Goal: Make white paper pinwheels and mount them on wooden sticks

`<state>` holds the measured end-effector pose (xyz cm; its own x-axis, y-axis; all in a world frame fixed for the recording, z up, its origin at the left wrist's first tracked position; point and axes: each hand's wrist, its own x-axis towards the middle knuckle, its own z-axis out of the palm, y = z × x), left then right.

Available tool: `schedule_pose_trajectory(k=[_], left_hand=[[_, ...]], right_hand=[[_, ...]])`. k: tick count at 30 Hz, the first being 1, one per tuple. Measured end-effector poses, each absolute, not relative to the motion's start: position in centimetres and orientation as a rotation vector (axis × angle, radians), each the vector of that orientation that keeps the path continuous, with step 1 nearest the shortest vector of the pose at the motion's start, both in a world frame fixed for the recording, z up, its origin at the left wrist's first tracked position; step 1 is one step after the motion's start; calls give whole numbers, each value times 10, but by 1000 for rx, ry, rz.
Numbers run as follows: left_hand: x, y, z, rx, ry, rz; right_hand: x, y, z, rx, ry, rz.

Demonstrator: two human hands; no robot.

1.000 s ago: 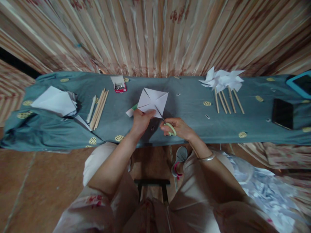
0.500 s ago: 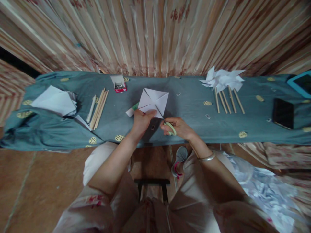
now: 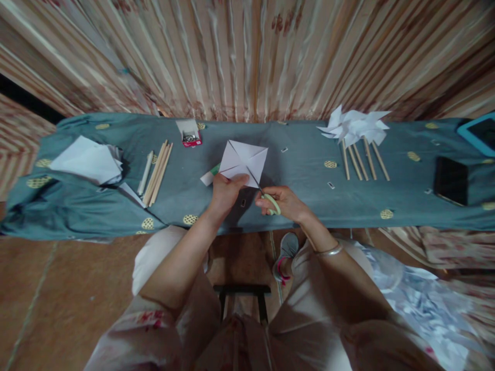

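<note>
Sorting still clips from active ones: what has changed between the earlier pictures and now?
Almost nothing: the white paper square shifted by a hair at most, and nothing was taken hold of or let go. The left hand still holds it; the right hand still holds the green-handled scissors at it. The pinwheels, wooden sticks and small box stayed put.

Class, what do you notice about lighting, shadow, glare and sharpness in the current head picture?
Head view: dim light, a dark shadow on the tablecloth below the paper square, a glint on the silver bangle. Head view: folds in the curtain fan outward, perhaps lens distortion; the small metal pieces blur together.
</note>
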<state>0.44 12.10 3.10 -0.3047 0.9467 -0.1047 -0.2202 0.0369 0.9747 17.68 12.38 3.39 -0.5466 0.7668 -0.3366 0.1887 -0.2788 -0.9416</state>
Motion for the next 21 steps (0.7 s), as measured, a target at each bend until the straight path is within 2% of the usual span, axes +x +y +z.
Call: schedule_pose_trajectory(k=[21], left_hand=[[3,121,31,837,1288,1476]], right_hand=[[175,123,34,-1190,-1541,1887]])
